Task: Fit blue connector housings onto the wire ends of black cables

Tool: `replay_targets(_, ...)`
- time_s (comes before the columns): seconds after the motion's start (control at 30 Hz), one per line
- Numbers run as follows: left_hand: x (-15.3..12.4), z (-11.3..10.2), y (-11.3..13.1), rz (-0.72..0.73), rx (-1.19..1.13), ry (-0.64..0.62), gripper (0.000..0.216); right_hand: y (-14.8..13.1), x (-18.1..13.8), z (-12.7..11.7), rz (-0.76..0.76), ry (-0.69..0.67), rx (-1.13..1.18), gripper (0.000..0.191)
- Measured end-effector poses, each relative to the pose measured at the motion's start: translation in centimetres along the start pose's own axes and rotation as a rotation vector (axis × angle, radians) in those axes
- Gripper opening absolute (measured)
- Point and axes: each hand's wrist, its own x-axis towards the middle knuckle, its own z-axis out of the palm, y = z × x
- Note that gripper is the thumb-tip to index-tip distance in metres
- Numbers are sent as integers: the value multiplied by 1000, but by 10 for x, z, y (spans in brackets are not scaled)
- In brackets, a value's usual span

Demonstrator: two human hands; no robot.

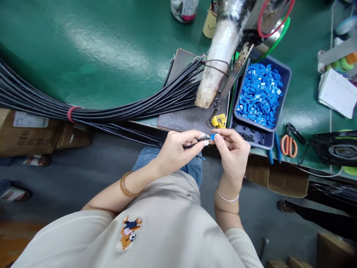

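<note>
Between finger and thumb, my left hand (178,149) pinches the end of a black cable (192,145). My right hand (232,149) is closed on a small blue connector (213,136), held right against the cable's end. Both hands meet over my lap at the bench's front edge. Just beyond them sits a yellow piece (219,121) by a metal tip at the edge of a dark board (181,117). How far the cable's wires go into the connector is hidden by my fingers.
A thick bundle of black cables (111,114) lies across the green bench (92,44). To the right stand a bin of blue connectors (260,95) and a lower bin of small black parts (248,134). Orange-handled scissors (288,145) lie nearby. A wrapped white tube (212,70) overhangs the board.
</note>
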Motion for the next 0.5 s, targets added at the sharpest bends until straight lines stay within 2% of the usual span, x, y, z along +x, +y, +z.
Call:
replay_targets(0.2,10,-1,0,-77,-112,7,15,0,-6,6,-157,150,-182,12)
replay_targets(0.33,13,-2,-1,-99,-143,-14,15,1,-7,5,-308,236,-225,17)
replay_targets(0.5,16,-6,-2,-149,-181,-63,21,6,-7,2,-544,112,-387,26)
